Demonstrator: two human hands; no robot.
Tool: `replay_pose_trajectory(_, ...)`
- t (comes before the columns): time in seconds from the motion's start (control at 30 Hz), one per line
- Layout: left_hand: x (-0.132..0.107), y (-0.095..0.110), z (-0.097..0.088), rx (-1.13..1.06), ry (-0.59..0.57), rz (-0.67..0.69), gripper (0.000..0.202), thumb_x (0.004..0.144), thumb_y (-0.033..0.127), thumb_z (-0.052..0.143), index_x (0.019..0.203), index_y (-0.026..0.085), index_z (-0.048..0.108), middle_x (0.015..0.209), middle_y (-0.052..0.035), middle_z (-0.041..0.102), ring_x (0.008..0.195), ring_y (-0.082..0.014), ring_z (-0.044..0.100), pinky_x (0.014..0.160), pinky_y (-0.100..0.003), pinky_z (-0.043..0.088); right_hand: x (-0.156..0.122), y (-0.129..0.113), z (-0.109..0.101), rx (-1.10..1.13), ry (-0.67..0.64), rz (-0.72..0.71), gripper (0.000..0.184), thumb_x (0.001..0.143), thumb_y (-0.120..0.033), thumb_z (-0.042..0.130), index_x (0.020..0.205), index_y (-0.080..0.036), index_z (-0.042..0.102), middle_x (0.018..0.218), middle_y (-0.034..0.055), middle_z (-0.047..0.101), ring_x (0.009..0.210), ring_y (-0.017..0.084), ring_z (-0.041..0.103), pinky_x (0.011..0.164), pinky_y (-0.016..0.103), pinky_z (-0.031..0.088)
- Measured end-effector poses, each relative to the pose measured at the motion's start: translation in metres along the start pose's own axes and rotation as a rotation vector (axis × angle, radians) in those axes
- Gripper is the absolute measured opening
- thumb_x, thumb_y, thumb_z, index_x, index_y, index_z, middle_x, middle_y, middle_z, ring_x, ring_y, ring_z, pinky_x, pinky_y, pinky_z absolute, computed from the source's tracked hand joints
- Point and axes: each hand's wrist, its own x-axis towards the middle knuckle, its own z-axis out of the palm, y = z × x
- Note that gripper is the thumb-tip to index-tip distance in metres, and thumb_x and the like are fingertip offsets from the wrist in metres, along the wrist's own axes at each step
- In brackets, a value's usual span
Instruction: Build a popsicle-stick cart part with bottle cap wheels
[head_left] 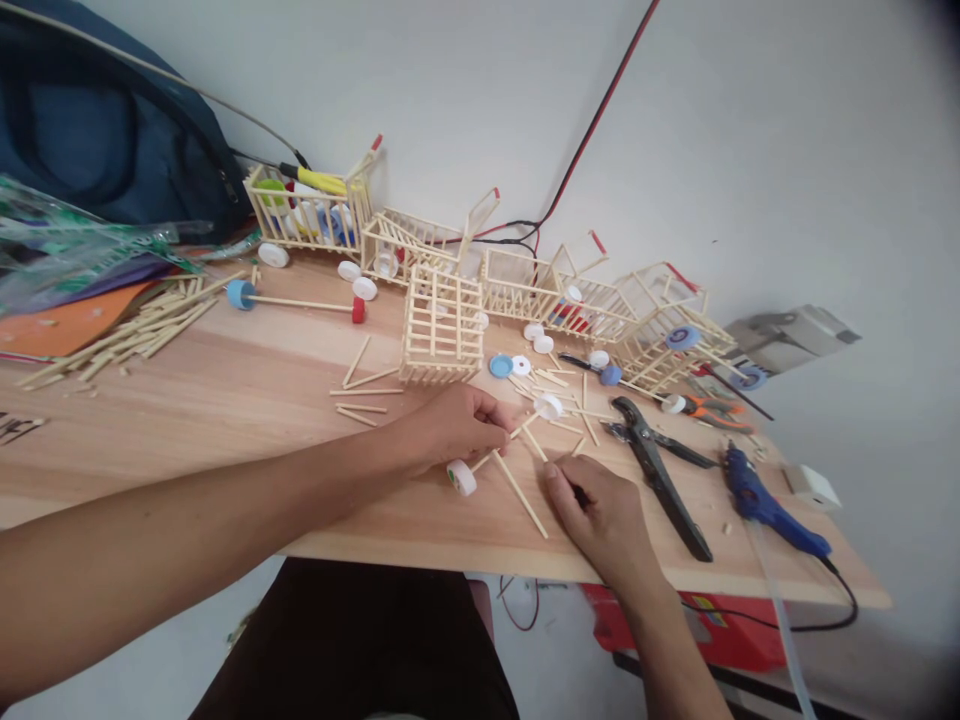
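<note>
My left hand (465,425) pinches a wooden stick axle with a white bottle cap (461,478) on its near end and another white cap (548,406) at its far end. Two thin sticks branch from this axle toward the right. My right hand (600,505) is closed, with thumb and finger on the end of one thin wooden stick (534,443). The second stick (521,495) slants down to the tabletop between my hands. Just behind my left hand stands a small basket frame of sticks (442,325).
Several stick carts (307,215) line the wall. Right of my hands lie a black cutter (660,480) and a blue glue gun (769,500) with its cable. Loose sticks (157,330) pile at left beside a dark blue bag (112,120). Orange-handled pliers (716,412) lie at the right.
</note>
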Motion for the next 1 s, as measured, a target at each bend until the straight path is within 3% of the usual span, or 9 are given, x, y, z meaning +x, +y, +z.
replay_pose_trajectory(1.0,0.0019,-0.0022,-0.0006,0.002,0.011,-0.01,0.008,0.064,0.019,0.063,0.071,0.016,0.065,0.052,0.005,0.055,0.039,-0.0053,0.037,0.038,-0.019,0.023,-0.0011,0.0019,0.0011,0.016,-0.014,0.023,0.032,0.095,-0.029,0.045,0.064,-0.021,0.041,0.06,-0.0017,0.045,0.061,0.014,0.046,0.06,0.027,0.033)
